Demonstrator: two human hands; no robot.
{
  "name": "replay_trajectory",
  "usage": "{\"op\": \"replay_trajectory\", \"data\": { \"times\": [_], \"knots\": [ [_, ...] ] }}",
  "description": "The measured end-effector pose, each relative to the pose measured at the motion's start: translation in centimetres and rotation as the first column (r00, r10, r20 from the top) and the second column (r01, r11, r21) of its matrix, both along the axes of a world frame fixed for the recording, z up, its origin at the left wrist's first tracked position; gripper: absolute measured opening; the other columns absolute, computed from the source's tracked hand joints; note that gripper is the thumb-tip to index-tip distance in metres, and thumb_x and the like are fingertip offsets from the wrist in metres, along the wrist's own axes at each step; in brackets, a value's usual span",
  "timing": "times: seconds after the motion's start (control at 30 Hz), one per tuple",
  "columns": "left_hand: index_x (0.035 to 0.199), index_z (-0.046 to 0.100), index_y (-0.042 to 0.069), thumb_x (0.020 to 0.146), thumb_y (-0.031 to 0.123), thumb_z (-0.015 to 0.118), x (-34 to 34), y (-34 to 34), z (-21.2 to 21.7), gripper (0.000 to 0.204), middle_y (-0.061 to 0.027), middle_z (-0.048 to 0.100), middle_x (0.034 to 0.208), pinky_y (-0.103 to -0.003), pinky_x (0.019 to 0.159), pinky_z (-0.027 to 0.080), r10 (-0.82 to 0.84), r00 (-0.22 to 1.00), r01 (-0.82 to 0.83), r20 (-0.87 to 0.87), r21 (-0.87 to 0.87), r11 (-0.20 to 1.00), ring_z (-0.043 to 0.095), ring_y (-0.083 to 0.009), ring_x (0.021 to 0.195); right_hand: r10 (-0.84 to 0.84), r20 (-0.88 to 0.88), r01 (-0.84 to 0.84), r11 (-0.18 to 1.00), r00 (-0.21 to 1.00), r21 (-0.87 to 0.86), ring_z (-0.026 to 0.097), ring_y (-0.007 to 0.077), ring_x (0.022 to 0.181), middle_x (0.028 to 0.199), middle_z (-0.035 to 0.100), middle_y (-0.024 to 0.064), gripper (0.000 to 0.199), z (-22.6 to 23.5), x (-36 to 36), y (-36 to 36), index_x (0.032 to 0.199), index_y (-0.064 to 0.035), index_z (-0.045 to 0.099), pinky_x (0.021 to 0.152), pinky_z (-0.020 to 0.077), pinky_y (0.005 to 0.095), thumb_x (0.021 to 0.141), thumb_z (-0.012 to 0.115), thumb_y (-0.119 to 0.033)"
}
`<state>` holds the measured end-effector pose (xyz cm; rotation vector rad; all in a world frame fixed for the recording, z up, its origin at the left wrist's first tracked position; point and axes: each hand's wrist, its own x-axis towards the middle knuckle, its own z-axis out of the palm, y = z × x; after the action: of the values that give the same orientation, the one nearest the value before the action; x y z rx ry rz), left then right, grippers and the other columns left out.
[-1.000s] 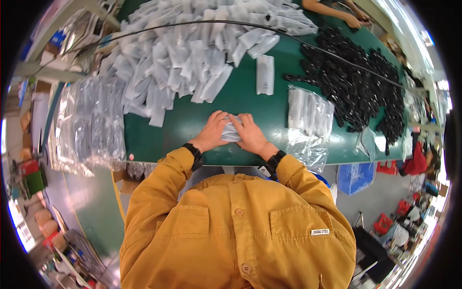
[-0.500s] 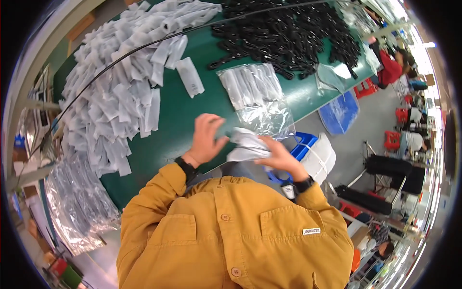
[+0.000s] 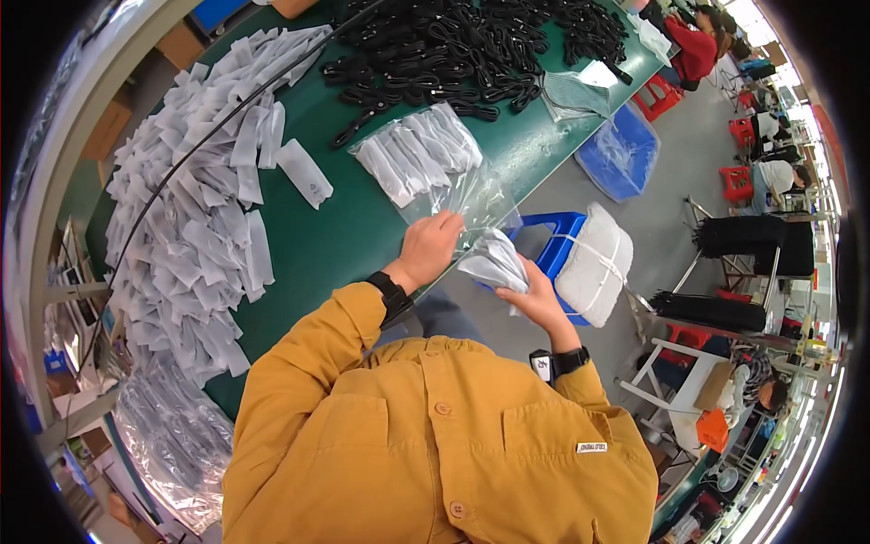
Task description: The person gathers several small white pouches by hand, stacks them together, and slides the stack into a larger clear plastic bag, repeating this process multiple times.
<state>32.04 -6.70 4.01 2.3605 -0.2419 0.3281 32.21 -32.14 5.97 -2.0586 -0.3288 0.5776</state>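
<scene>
The left hand [image 3: 433, 247] pinches open the clear bag [image 3: 453, 186] at the table [image 3: 362, 227] edge while the right hand [image 3: 535, 295], at its four o'clock, grips a bundle of white packets [image 3: 494, 261], which could slip floorward if the mouth sags.

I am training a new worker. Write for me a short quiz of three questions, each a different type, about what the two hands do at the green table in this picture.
1. True or false: the right hand holds a bundle of small white packets.
2. Multiple choice: the left hand touches
A. the black cables
B. the mouth of a clear plastic bag
C. the blue crate
3. Fill in: the clear bag lies on the ____ table.

Key: 1 true; 2 B; 3 green.
</scene>
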Motion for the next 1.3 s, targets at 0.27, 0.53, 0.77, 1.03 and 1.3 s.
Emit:
{"op": "replay_trajectory", "data": {
  "times": [0.27, 0.53, 0.77, 1.03, 1.3],
  "knots": [
    [0.088, 0.056, 0.005, 0.083, 0.004, 0.059, 0.9, 0.1, 2.5, 0.006, -0.0144, 0.058, 0.079, -0.042, 0.06, 0.048, 0.017, 0.982, 0.015, 0.187, -0.168, 0.986, 0.06, -0.0378, 0.072, -0.105, 0.143, 0.124, 0.983, 0.984, -0.134, 0.056, 0.0414, 0.107, 0.112, 0.059, 0.0288, 0.075, -4.1, 6.0, 9.3, 0.131, 0.005, 0.048, 0.093, 0.0452, 0.0426, 0.07, 0.08, -0.026],
    [0.089, 0.055, 0.002, 0.084, 0.004, 0.059, 0.1, 0.6, 4.0, 0.007, -0.0162, 0.058, 0.083, -0.042, 0.063, 0.048, -0.079, 0.98, 0.121, 0.18, -0.236, 0.964, 0.059, -0.0383, 0.075, 0.074, 0.713, 0.113, 0.971, 0.697, -0.211, 0.053, 0.0474, 0.104, 0.113, 0.055, 0.0322, 0.078, -2.9, 13.5, 19.9, 0.134, 0.0062, 0.042, 0.088, 0.0453, 0.0495, 0.073, 0.077, -0.027],
    [0.09, 0.056, 0.004, 0.086, 0.017, 0.066, 0.7, 2.0, 5.2, 0.017, -0.014, 0.057, 0.083, -0.041, 0.072, 0.047, -0.037, 0.991, -0.011, -0.125, -0.358, 0.934, 0.057, -0.0339, 0.082, 0.242, 0.752, 0.013, 0.949, 0.613, -0.316, 0.043, 0.0477, 0.122, 0.132, 0.044, 0.034, 0.077, -4.2, 16.8, 18.6, 0.135, 0.007, 0.04, 0.099, 0.0394, 0.0524, 0.076, 0.075, -0.027],
    [0.118, 0.054, 0.009, 0.08, 0.018, 0.07, 0.0, 15.8, -4.3, 0.043, -0.016, 0.05, 0.112, -0.048, 0.087, 0.041, 0.802, 0.568, -0.82, 0.183, 0.206, 0.534, 0.047, -0.0363, 0.105, 0.438, 0.282, -0.21, 0.785, 0.854, -0.583, 0.063, 0.0348, 0.092, 0.1, 0.067, 0.0178, 0.025, -2.0, 13.2, 0.8, 0.105, -0.0062, 0.068, 0.083, 0.049, 0.0457, 0.086, 0.065, -0.022],
    [0.126, 0.051, 0.009, 0.078, 0.005, 0.066, -5.8, 15.7, -7.1, 0.05, -0.0178, 0.056, 0.112, -0.045, 0.089, 0.043, 0.679, 0.72, -0.689, -0.143, -0.025, 0.724, 0.053, -0.0371, 0.103, 0.321, 0.525, -0.245, 0.946, 0.789, -0.211, 0.068, 0.0276, 0.083, 0.092, 0.069, 0.0143, 0.023, 10.0, 17.4, 12.9, 0.106, -0.0029, 0.067, 0.07, 0.0526, 0.0346, 0.087, 0.066, -0.016]
  ]
}}
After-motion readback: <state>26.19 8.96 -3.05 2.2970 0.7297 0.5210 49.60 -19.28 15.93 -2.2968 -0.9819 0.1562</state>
